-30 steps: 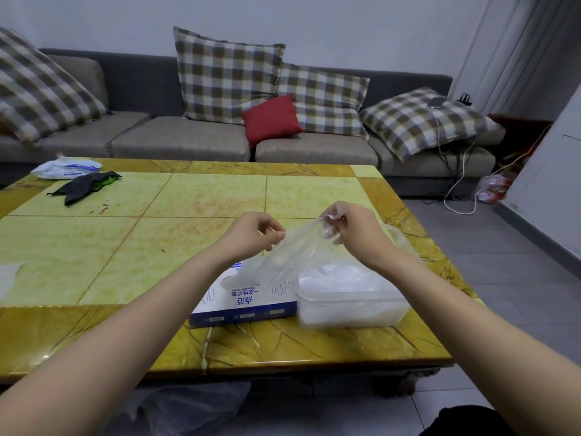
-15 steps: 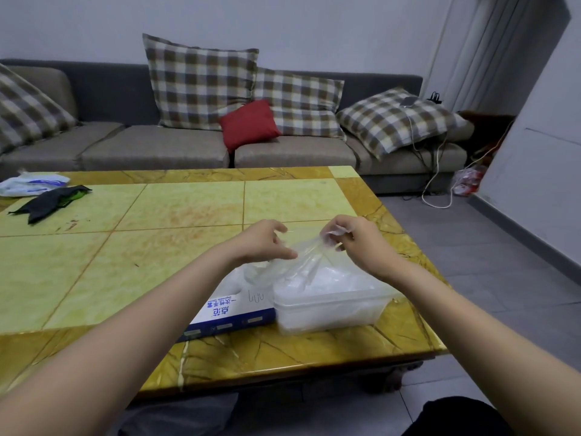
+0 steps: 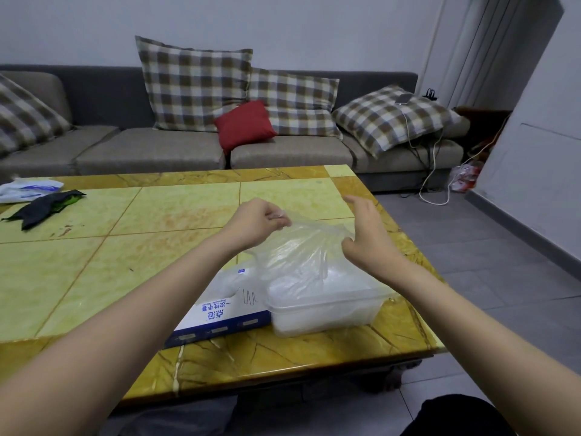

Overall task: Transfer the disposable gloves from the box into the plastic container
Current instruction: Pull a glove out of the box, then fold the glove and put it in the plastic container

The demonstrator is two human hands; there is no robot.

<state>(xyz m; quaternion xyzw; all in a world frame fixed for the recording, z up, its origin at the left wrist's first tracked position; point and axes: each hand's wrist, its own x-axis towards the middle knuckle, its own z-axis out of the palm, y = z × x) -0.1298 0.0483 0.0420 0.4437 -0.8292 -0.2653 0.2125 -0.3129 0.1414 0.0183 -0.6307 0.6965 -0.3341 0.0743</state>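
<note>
One thin, transparent film glove (image 3: 308, 247) hung stretched and wrinkled between the two hands, directly above the plastic container (image 3: 330, 322). The left hand (image 3: 257, 223) pinched the glove's upper left edge between curled fingers and thumb. The right hand (image 3: 366, 234) stood at the glove's right edge with its upper fingers extended and its lower fingers curled against the film; whether these gripped the film could not be told. The container was rectangular, translucent and round-cornered, with a raised rim, and it held a cloudy white heap of more gloves. Touching its left wall lay the box (image 3: 220, 313), a flat white carton with a dark blue side band and blue printed characters; loose film showed on top of it. Both rested near the front right corner of the surface (image 3: 157, 234), a glossy top of pale yellow-green square tiles framed by veined amber stone. Well apart, at the far left, lay a crumpled black cloth (image 3: 44, 206) just beside a white bag (image 3: 28, 190). Behind stood a grey sofa (image 3: 151, 152) bearing checked cushions (image 3: 195, 89) and one small red cushion (image 3: 245, 125).
</note>
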